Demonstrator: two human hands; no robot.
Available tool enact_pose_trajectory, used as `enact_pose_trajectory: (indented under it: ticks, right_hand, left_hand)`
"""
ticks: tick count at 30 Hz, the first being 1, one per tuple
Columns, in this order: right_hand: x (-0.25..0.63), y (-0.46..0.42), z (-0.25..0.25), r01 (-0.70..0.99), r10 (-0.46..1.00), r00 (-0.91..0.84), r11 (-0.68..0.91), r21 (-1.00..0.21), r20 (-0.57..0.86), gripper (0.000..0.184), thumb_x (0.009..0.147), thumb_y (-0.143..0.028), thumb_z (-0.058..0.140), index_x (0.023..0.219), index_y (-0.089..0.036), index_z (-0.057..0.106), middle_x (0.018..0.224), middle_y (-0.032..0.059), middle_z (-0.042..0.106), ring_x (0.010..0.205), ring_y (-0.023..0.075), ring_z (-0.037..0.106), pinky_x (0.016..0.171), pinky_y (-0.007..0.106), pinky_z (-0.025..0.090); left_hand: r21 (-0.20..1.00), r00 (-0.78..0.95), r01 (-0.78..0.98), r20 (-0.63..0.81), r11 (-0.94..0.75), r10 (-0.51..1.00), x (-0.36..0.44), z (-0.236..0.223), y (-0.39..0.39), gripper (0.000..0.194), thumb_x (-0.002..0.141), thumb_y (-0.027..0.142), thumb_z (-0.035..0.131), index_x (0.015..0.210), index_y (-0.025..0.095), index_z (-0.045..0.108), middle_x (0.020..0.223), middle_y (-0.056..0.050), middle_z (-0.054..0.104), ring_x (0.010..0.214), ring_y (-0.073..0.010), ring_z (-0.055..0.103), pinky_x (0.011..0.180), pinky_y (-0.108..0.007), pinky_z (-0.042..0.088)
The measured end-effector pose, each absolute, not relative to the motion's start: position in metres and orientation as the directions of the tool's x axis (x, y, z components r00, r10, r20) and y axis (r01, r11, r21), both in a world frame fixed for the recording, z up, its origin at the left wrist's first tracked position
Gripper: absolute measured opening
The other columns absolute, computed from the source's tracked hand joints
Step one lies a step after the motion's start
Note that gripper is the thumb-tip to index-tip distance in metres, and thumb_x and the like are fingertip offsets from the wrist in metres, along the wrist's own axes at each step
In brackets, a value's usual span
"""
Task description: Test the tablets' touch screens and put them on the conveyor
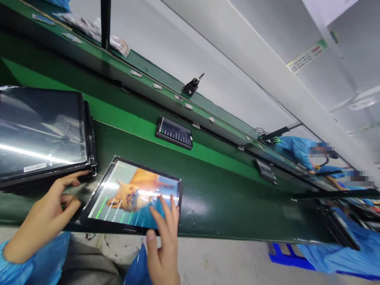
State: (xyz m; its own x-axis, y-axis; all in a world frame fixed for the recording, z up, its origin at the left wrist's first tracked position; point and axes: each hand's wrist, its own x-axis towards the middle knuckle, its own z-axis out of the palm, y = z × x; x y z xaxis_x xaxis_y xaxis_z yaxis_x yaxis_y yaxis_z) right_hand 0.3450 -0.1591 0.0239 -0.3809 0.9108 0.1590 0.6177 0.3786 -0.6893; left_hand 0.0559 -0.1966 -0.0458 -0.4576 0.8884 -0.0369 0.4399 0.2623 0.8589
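A tablet (133,194) with its screen lit lies flat on the dark green bench in front of me; the screen shows an orange dog-like animal with green and white text. Over the tablet's right part, my right hand (164,233) has its fingers spread; whether the fingertips touch the glass I cannot tell. My left hand (55,208) is beside the tablet's left edge, index finger stretched toward the lower corner of a stack of dark-screened tablets (41,130). Its other fingers are bent, with nothing seen in them.
A smaller lit device (175,132) lies on the bright green strip (136,124), another (266,171) farther right. A black adapter (190,86) and several small cards sit on the shelf above. Co-workers in blue (297,148) are at the far right, near a blue stool (285,255).
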Motion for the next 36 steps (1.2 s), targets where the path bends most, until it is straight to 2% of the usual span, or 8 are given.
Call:
enact_pose_trajectory:
  ticks: [3, 5, 9, 14, 19, 25, 30, 36]
  right_hand:
    - [0.367, -0.147, 0.013, 0.661, 0.979, -0.108, 0.199, -0.723, 0.171, 0.036, 0.099, -0.039, 0.047, 0.131, -0.032, 0.061, 0.153, 0.0055, 0.046, 0.152, 0.0337, 0.02, 0.118, 0.068, 0.02]
    - [0.379, -0.141, 0.007, 0.655, 0.987, 0.003, 0.121, -0.746, 0.163, 0.039, 0.099, -0.042, 0.047, 0.133, -0.029, 0.059, 0.154, 0.0068, 0.044, 0.151, 0.0322, 0.022, 0.118, 0.063, 0.025]
    - [0.39, -0.135, -0.002, 0.617, 0.987, 0.124, 0.004, -0.787, 0.103, 0.049, 0.099, -0.047, 0.045, 0.144, -0.027, 0.047, 0.157, 0.0069, 0.039, 0.15, 0.0294, 0.025, 0.12, 0.055, 0.025]
    - [0.384, -0.139, -0.004, 0.644, 0.992, 0.083, 0.017, -0.765, 0.092, 0.055, 0.098, -0.049, 0.044, 0.15, -0.031, 0.039, 0.162, 0.0047, 0.03, 0.152, 0.0326, 0.019, 0.12, 0.062, 0.022]
    - [0.393, -0.14, 0.008, 0.702, 0.881, -0.447, 0.452, -0.55, 0.154, 0.039, 0.094, -0.046, 0.054, 0.132, -0.042, 0.06, 0.163, -0.0056, 0.026, 0.153, 0.0416, 0.0, 0.112, 0.079, 0.0]
    - [0.434, -0.125, 0.013, 0.749, 0.917, -0.129, 0.34, -0.568, 0.379, 0.034, 0.1, -0.04, 0.042, 0.107, -0.029, 0.074, 0.14, 0.0065, 0.058, 0.145, 0.0365, 0.033, 0.115, 0.07, 0.02]
    - [0.422, -0.127, -0.008, 0.648, 0.993, -0.016, 0.098, -0.756, 0.115, 0.053, 0.099, -0.051, 0.042, 0.145, -0.027, 0.048, 0.157, 0.0059, 0.039, 0.15, 0.0324, 0.025, 0.12, 0.061, 0.02]
    - [0.398, -0.131, -0.026, 0.345, 0.977, 0.103, -0.213, -0.914, -0.189, 0.069, 0.096, -0.064, 0.034, 0.152, -0.024, 0.037, 0.159, 0.0045, 0.035, 0.15, 0.0301, 0.026, 0.123, 0.056, 0.021]
  left_hand:
    - [0.876, -0.394, 0.436, -0.02, 0.206, 0.919, 0.053, -0.043, -0.202, 0.035, 0.082, 0.043, 0.054, 0.113, 0.031, 0.044, 0.149, -0.006, 0.046, 0.058, -0.0127, 0.061, 0.061, -0.029, 0.053]
    - [0.901, -0.363, 0.407, 0.011, 0.148, 0.932, 0.054, -0.04, -0.203, 0.04, 0.086, 0.042, 0.053, 0.124, 0.034, 0.045, 0.151, -0.005, 0.044, 0.086, -0.0188, 0.069, 0.082, -0.031, 0.057]
    - [0.931, -0.297, 0.341, -0.021, 0.127, 0.955, 0.065, -0.035, -0.201, 0.054, 0.092, 0.048, 0.053, 0.144, 0.04, 0.043, 0.155, 0.004, 0.041, 0.142, -0.0258, 0.04, 0.12, -0.041, 0.03]
    - [0.952, -0.271, 0.234, -0.128, 0.195, 0.954, 0.084, -0.038, -0.199, 0.068, 0.091, 0.054, 0.057, 0.153, 0.041, 0.031, 0.16, 0.01, 0.03, 0.148, -0.022, 0.027, 0.122, -0.039, 0.018]
    - [0.969, -0.33, 0.078, -0.195, 0.233, 0.923, 0.087, -0.034, -0.198, 0.062, 0.092, 0.056, 0.053, 0.15, 0.039, 0.038, 0.158, 0.009, 0.034, 0.148, -0.0214, 0.027, 0.121, -0.038, 0.017]
    - [0.97, -0.34, -0.037, -0.24, 0.242, 0.909, 0.083, -0.034, -0.198, 0.058, 0.09, 0.056, 0.057, 0.145, 0.039, 0.048, 0.153, 0.007, 0.043, 0.145, -0.0236, 0.034, 0.119, -0.036, 0.026]
    - [0.97, -0.364, -0.038, -0.236, 0.239, 0.901, 0.085, -0.034, -0.196, 0.053, 0.09, 0.056, 0.057, 0.141, 0.04, 0.052, 0.15, 0.008, 0.047, 0.144, -0.0217, 0.036, 0.12, -0.035, 0.024]
    - [0.963, -0.339, -0.054, -0.267, 0.264, 0.902, 0.085, -0.038, -0.198, 0.054, 0.089, 0.057, 0.057, 0.14, 0.04, 0.052, 0.151, 0.009, 0.044, 0.146, -0.0237, 0.032, 0.121, -0.039, 0.02]
